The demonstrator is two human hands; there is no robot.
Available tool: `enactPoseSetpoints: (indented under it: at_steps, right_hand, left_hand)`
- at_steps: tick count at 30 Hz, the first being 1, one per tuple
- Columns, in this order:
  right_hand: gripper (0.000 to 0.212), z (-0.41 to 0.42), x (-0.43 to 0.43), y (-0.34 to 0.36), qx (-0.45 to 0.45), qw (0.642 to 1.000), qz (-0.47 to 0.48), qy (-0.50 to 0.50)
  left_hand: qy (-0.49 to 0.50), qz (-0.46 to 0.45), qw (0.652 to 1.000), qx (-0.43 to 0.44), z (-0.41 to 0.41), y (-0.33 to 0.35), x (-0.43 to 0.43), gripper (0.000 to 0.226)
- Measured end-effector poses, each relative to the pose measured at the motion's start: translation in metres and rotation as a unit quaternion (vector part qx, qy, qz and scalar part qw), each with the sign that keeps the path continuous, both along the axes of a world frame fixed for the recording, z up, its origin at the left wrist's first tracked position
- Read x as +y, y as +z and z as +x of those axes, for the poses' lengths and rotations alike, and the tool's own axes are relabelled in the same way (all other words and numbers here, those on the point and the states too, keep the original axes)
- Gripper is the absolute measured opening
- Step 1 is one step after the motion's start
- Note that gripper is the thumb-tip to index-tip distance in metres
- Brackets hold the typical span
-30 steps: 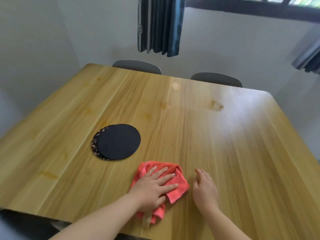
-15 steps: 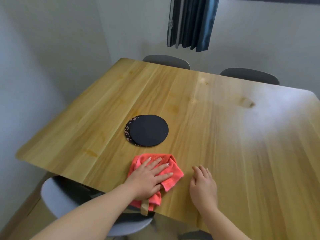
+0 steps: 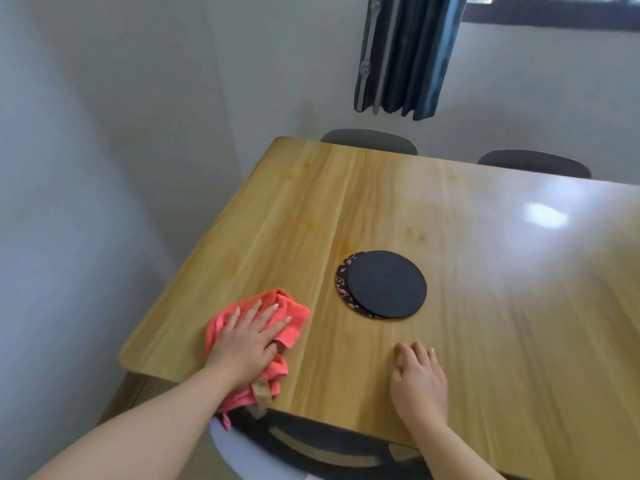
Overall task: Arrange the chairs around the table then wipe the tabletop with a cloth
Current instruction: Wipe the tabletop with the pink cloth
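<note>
A coral-pink cloth lies bunched near the front left corner of the wooden tabletop. My left hand presses flat on the cloth with fingers spread. My right hand rests palm down on the bare wood near the front edge, holding nothing. Two grey chairs stand tucked at the far side, one at the left and one at the right. A third chair sits under the near edge below my arms.
Two stacked round dark mats lie on the table, right of the cloth. A white wall runs close along the table's left side. A dark curtain hangs at the back by a window.
My left hand has slid the cloth leftward, from in front of the mats to the front left corner. The view has swung left; my right hand stays flat on the wood.
</note>
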State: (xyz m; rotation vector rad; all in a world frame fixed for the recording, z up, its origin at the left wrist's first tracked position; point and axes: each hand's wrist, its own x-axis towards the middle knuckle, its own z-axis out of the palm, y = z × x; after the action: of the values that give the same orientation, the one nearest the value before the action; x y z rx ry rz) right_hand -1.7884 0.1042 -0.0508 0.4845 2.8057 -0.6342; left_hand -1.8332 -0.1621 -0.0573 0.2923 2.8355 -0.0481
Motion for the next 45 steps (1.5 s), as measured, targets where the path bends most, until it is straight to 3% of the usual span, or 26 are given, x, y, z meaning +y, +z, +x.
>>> enactPoseSetpoints:
  at_steps: [2, 4, 7, 9, 11, 13, 15, 17, 19, 22, 26, 28, 32, 34, 37, 41, 43, 45]
  right_hand:
    - [0.047, 0.001, -0.003, -0.001, -0.006, 1.000, -0.001, -0.020]
    - [0.048, 0.003, -0.008, -0.002, -0.015, 0.999, 0.003, -0.029]
    - [0.048, 0.003, -0.015, -0.001, -0.020, 0.998, 0.003, -0.056]
    - [0.049, 0.000, -0.019, 0.000, -0.027, 0.998, 0.005, -0.060]
    - [0.050, 0.000, -0.019, 0.000, -0.037, 0.998, 0.015, -0.052]
    - [0.051, 0.001, -0.018, 0.001, -0.049, 0.998, 0.022, -0.042]
    - [0.051, 0.001, -0.017, 0.001, -0.059, 0.997, 0.012, -0.043]
    - [0.050, -0.001, -0.018, 0.004, -0.053, 0.997, -0.022, -0.057]
    - [0.050, -0.001, -0.020, 0.006, -0.040, 0.995, -0.052, -0.072]
    - [0.050, 0.002, -0.018, 0.009, -0.010, 0.989, -0.090, -0.116]
    - [0.047, 0.003, -0.015, 0.018, 0.028, 0.979, -0.123, -0.157]
    - [0.045, 0.007, -0.013, 0.023, 0.040, 0.975, -0.142, -0.166]
    - [0.044, 0.025, 0.002, 0.023, 0.065, 0.966, -0.155, -0.198]
    - [0.044, 0.039, 0.021, 0.019, 0.073, 0.962, -0.130, -0.228]
    - [0.044, 0.056, 0.051, 0.018, 0.073, 0.957, -0.082, -0.270]
    - [0.045, 0.059, 0.081, 0.023, 0.066, 0.959, -0.054, -0.270]
    - [0.046, 0.059, 0.094, 0.026, 0.066, 0.961, -0.064, -0.263]
    - [0.046, 0.062, 0.105, 0.030, 0.071, 0.964, -0.078, -0.243]
  left_hand:
    - [0.112, -0.006, 0.994, 0.006, -0.005, 0.001, -0.010, 0.055]
    - [0.138, 0.008, 0.990, 0.003, 0.001, 0.004, 0.011, 0.057]
    - [-0.042, 0.049, 0.998, -0.021, 0.029, 0.005, 0.061, 0.058]
    - [-0.176, 0.050, 0.982, -0.056, 0.035, 0.009, 0.064, 0.056]
    - [-0.219, 0.045, 0.973, -0.054, 0.019, 0.010, 0.043, 0.055]
    - [-0.146, 0.033, 0.988, -0.034, 0.001, 0.007, 0.005, 0.056]
    - [-0.001, 0.013, 0.999, -0.031, -0.014, 0.007, -0.035, 0.057]
    - [0.109, -0.001, 0.993, -0.033, -0.022, 0.010, -0.052, 0.057]
    - [0.148, 0.012, 0.988, -0.030, -0.023, 0.012, -0.033, 0.057]
    - [-0.015, 0.053, 0.998, -0.024, 0.002, 0.010, 0.037, 0.057]
    - [-0.308, 0.056, 0.946, -0.087, 0.036, 0.013, 0.080, 0.051]
    - [-0.302, 0.055, 0.950, -0.064, 0.020, 0.012, 0.063, 0.049]
    - [-0.067, 0.022, 0.997, -0.021, -0.022, 0.007, 0.037, 0.051]
    - [-0.027, 0.020, 0.999, -0.032, -0.022, 0.008, 0.061, 0.053]
    - [-0.134, 0.049, 0.989, -0.039, 0.007, 0.009, 0.118, 0.052]
    - [-0.365, 0.055, 0.925, -0.091, 0.056, 0.007, 0.182, 0.050]
    - [-0.373, 0.061, 0.922, -0.086, 0.048, 0.007, 0.192, 0.049]
    - [-0.278, 0.063, 0.957, -0.058, 0.023, 0.004, 0.192, 0.050]
